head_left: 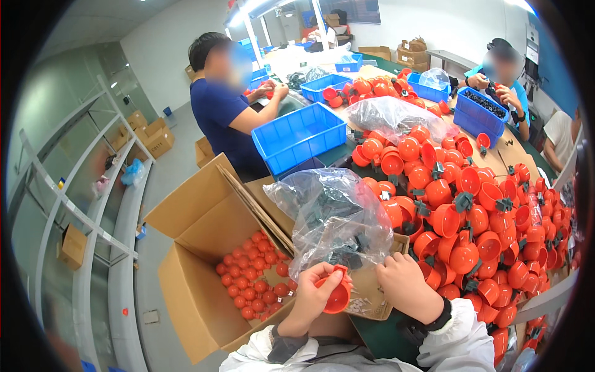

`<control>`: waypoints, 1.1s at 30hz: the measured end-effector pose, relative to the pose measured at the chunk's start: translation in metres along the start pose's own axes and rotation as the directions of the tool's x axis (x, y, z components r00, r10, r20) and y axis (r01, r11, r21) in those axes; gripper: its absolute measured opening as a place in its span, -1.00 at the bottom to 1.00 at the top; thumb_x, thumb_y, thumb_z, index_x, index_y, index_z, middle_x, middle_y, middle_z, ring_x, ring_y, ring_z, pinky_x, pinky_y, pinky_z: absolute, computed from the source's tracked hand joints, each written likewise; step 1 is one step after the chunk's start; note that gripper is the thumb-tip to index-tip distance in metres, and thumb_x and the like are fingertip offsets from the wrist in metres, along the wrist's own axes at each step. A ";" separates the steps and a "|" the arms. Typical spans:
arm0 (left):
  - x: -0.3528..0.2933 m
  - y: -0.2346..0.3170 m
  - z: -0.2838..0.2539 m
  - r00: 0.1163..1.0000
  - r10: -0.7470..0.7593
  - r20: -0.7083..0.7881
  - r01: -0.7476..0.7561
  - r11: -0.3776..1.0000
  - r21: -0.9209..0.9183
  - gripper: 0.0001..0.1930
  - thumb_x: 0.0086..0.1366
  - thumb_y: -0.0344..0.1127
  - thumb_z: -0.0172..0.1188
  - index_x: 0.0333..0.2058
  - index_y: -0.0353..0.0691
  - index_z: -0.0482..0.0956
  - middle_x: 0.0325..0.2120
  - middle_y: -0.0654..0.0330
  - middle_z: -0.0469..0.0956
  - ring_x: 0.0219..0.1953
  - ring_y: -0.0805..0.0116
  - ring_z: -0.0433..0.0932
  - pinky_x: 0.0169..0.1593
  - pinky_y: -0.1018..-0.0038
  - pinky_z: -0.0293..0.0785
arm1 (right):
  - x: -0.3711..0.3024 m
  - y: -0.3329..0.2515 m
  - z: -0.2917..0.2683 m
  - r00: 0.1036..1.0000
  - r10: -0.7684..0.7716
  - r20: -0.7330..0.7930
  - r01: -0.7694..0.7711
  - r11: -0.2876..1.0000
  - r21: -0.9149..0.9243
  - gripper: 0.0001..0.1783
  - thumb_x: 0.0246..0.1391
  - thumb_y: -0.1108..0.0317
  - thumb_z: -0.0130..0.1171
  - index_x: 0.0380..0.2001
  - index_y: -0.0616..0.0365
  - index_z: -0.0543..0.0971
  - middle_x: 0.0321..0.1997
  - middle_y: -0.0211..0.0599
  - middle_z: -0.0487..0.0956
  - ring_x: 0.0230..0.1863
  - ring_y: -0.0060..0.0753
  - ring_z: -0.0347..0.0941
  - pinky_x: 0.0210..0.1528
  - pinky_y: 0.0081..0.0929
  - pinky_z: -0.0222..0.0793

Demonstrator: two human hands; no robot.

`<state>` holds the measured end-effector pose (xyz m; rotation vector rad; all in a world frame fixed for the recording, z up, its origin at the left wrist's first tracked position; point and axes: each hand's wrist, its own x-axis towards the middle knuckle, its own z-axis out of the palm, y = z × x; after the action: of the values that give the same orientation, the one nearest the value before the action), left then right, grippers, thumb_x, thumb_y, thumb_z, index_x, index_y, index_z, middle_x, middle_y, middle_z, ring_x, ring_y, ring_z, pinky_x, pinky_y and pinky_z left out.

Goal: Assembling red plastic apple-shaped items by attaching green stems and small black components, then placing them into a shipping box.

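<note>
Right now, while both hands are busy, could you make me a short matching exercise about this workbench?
1. Camera wearer's left hand
2. Camera wearer's right hand
3. Big cardboard box
4. Tub of black pieces

A. Blue
B. At a shallow brown tray
C. Holding a red cup
D. Open, with round red pieces inside

Pairs: 1-C; 2-B; 3-D; 4-A

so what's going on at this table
The wearer's left hand holds a red cup, while the right hand is at a shallow cardboard tray with small white pieces in it; whether it grips anything is hidden. More red cups are heaped to the right, and an open carton on the left holds rounded red pieces. Further along the table, a co-worker in dark blue and another in light blue also have their hands busy.
</note>
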<state>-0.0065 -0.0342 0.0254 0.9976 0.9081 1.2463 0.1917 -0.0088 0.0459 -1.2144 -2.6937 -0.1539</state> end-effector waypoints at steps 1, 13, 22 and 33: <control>0.000 0.000 0.001 1.000 0.014 0.006 -0.014 1.000 0.019 -0.85 0.26 -0.37 0.05 -0.36 -0.36 0.47 -0.44 0.13 0.56 -0.40 0.44 0.56 -0.28 0.57 0.49 | 0.001 0.002 0.007 0.999 0.024 0.045 -0.022 0.999 -0.043 -0.88 -0.28 0.40 0.16 -0.55 0.14 0.49 -0.52 -0.30 0.48 -0.39 -0.28 0.45 -0.32 -0.42 0.30; 0.004 0.000 0.010 0.991 -0.135 0.018 0.136 0.988 -0.069 -0.74 0.24 -0.33 0.04 -0.16 -0.38 0.43 -0.41 0.09 0.55 -0.37 0.37 0.56 -0.22 0.47 0.49 | 0.006 0.000 0.004 0.995 0.022 0.096 -0.037 0.987 0.154 -0.80 -0.23 0.40 0.18 -0.44 0.13 0.44 -0.50 -0.24 0.44 -0.40 -0.19 0.46 -0.33 -0.33 0.33; -0.002 0.009 -0.002 0.947 -0.243 0.210 0.243 0.970 0.027 -0.60 0.25 -0.38 0.04 0.06 -0.31 0.30 -0.37 0.12 0.56 -0.30 0.47 0.52 -0.19 0.57 0.44 | 0.015 -0.006 -0.006 0.991 0.103 -0.086 -0.045 0.861 0.506 -0.85 -0.12 0.42 0.12 -0.44 0.21 0.41 -0.48 -0.16 0.44 -0.46 -0.16 0.48 -0.44 -0.32 0.40; -0.007 0.017 -0.001 0.891 -0.333 0.309 0.396 0.902 -0.172 -0.40 0.17 -0.28 0.02 0.16 -0.42 0.12 -0.15 -0.10 0.48 -0.26 0.22 0.57 -0.13 0.43 0.47 | 0.020 -0.006 -0.015 0.968 0.227 -0.111 -0.018 0.498 0.867 -0.83 -0.10 0.48 0.20 -0.38 0.26 0.48 -0.46 -0.19 0.46 -0.47 -0.32 0.48 -0.37 -0.47 0.42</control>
<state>-0.0140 -0.0401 0.0412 0.7450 0.6780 0.8438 0.1757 -0.0004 0.0648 -0.9320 -1.9549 0.9402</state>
